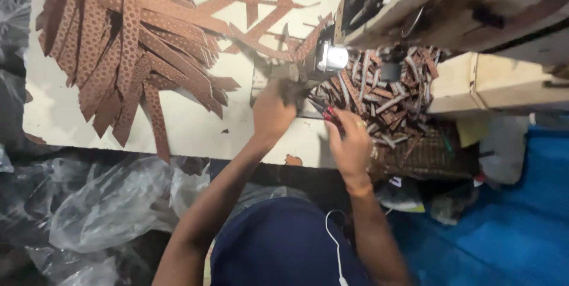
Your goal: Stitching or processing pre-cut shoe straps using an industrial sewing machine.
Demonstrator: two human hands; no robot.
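My left hand (271, 111) rests on the white table (195, 126), its fingers pressed on a brown perforated strip (278, 52) that runs up under the sewing machine's foot (329, 58). My right hand (351, 142), with a ring on one finger, grips a small red-handled tool (327, 113) just right of the foot. A heap of short cut brown strips (388, 90) lies right of that hand.
A large fan of long brown perforated strips (124, 43) covers the table's left half. The sewing machine body (450, 1) overhangs at top right. Clear plastic bags (101, 209) lie below the table edge, and blue sheeting (510, 227) at the lower right.
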